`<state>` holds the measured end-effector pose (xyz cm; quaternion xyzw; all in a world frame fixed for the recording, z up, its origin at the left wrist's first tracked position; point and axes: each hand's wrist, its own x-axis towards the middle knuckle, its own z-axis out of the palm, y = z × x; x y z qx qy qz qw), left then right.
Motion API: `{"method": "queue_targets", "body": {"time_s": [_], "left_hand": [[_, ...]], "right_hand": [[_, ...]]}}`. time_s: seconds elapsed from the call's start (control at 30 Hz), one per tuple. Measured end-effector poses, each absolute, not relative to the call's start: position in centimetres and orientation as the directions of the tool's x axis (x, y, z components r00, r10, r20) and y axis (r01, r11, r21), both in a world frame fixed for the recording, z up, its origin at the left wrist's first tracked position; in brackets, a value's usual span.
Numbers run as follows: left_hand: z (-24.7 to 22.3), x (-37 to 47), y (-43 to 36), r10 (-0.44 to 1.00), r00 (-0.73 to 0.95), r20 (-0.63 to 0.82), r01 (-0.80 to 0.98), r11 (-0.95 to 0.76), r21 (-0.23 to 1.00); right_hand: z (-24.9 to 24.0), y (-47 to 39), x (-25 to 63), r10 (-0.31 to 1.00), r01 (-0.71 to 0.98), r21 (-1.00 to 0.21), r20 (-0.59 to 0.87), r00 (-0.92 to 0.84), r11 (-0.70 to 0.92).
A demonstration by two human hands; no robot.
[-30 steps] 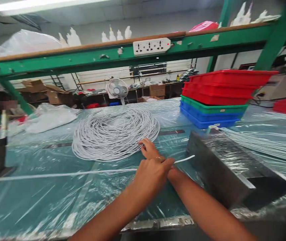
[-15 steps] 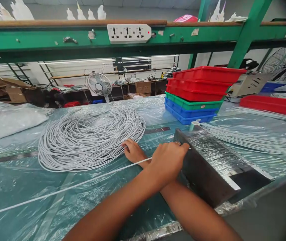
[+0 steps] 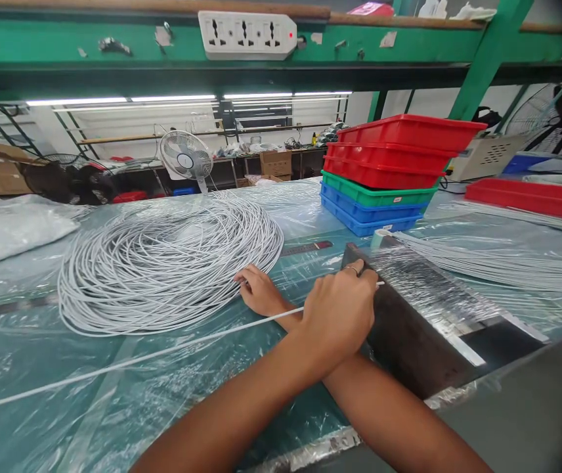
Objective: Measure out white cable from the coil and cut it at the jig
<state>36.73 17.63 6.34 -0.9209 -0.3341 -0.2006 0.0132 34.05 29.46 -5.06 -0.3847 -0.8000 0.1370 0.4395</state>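
Note:
My forearms are crossed. My left hand [image 3: 340,312], reaching in from the lower left, is closed round a white cable [image 3: 187,343] beside a dark metal block [image 3: 413,335]. A short end of the cable sticks out past its fingers, and the rest runs taut to the left edge. Beyond it, my right hand [image 3: 260,290] rests at the right rim of a big coil of white cable [image 3: 163,263]. Its fingers are loosely curled and apart, with nothing visible between them.
Stacked red, green and blue trays [image 3: 389,177] stand behind the block. Cut cables [image 3: 497,266] lie at the right, near a red tray [image 3: 532,199]. A ruler [image 3: 310,247] lies behind my hands. A green beam with a power strip [image 3: 247,36] crosses above. Plastic bags [image 3: 15,226] lie far left.
The view has tilted downward a little. My left hand has shifted slightly right along the block, still gripping the cable. My right hand stays by the coil, its fingers a little more spread.

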Motion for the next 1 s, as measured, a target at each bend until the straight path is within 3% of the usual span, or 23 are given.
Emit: {"method": "queue_targets", "body": {"time_s": [0.17, 0.7, 1.0], "left_hand": [[5.8, 36.9, 17.3, 0.590, 0.691, 0.417, 0.639, -0.769, 0.029], [5.5, 37.1, 16.9, 0.576, 0.661, 0.481, 0.643, -0.765, 0.034], [5.6, 36.8, 16.4, 0.547, 0.670, 0.502, 0.621, -0.783, 0.024]], "right_hand": [[-5.1, 29.5, 34.1, 0.729, 0.513, -0.538, 0.610, -0.312, 0.669], [-5.1, 29.5, 34.0, 0.736, 0.473, -0.575, 0.606, -0.302, 0.668], [-4.9, 29.4, 34.2, 0.803, 0.350, -0.724, 0.523, -0.285, 0.595]]}}
